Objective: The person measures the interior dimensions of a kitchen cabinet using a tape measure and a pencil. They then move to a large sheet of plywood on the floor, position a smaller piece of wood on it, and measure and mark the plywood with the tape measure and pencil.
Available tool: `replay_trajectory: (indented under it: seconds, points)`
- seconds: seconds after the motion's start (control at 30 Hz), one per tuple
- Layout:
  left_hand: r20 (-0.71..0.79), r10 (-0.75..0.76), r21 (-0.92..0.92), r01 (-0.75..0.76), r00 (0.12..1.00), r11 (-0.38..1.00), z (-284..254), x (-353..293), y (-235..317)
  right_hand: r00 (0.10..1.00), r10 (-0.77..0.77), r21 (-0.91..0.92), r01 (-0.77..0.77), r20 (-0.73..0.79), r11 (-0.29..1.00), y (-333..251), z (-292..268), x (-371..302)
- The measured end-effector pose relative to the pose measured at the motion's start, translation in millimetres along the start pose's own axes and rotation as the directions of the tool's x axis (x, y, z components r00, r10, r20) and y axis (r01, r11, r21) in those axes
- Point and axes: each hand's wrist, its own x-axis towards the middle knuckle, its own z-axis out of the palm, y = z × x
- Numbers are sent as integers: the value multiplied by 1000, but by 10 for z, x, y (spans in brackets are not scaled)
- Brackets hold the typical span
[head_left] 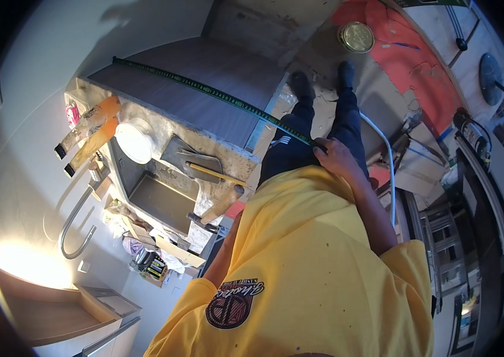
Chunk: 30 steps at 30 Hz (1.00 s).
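My right hand [336,159] is closed around the near end of a dark tape measure with green markings [204,89], held in front of my thighs. The extended blade runs to the far left across a grey-brown wood-grain panel [180,83], its tip close to the wall. Whether the case sits inside my fist cannot be made out. Of my left arm, only the forearm shows, beside the yellow shirt; the left hand is hidden. Nearest that arm, a hammer [219,208] with a wooden handle lies on the worktop's edge.
Left of me, a stained worktop [234,149] holds a sink [166,199], a white round lid [135,141], a pencil [216,174] and two orange-handled tools [94,140]. A curved faucet [67,229] stands behind. A pale hose [390,154] and a round tin [356,37] are on the floor.
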Motion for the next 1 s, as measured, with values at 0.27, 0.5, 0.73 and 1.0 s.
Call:
replay_trajectory:
  seconds: [0.27, 0.5, 0.73, 1.0]
  points:
    - [33, 21, -73, -19, 999, 997, -348, 10, 195, 999, -46, 10, 46, 21, 999, 84, 23, 31]
    - [66, 30, -111, -23, 997, 994, -592, 105, 296, 1000, 7, -24, -6, 29, 1000, -23, -12, -13]
    - [91, 34, -143, -20, 995, 990, -764, 160, 397, 997, 27, -32, -25, 67, 999, -47, -33, -4]
    - [108, 44, -182, -24, 993, 983, -935, 265, 515, 998, 13, -21, -12, 57, 1000, -60, -32, -15]
